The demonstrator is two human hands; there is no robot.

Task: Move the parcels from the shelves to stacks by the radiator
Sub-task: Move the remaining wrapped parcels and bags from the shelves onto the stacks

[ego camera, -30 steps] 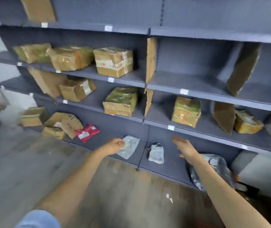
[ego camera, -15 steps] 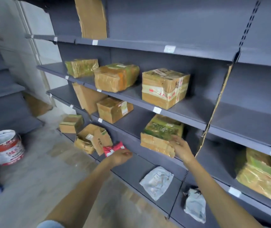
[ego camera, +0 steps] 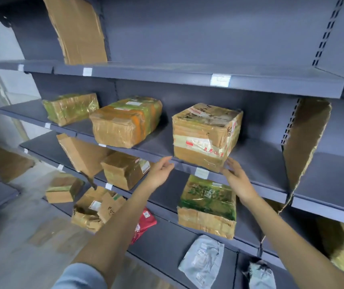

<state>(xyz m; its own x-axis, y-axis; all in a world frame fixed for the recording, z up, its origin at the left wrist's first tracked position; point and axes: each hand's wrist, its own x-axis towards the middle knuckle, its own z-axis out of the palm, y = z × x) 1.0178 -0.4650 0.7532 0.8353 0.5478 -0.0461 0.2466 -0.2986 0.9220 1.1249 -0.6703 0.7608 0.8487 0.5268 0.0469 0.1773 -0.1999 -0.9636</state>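
While sitting at the shelf (ego camera: 256,161) edge, crumpled brown taped box (ego camera: 206,135) — red writing, torn white label — between left hand (ego camera: 161,172) and right hand (ego camera: 237,180), fingers spread, holding nothing.

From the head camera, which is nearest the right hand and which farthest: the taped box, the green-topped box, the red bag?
1. Taped box, just above the right hand.
2. Green-topped box, one shelf below.
3. Red bag, lower left.
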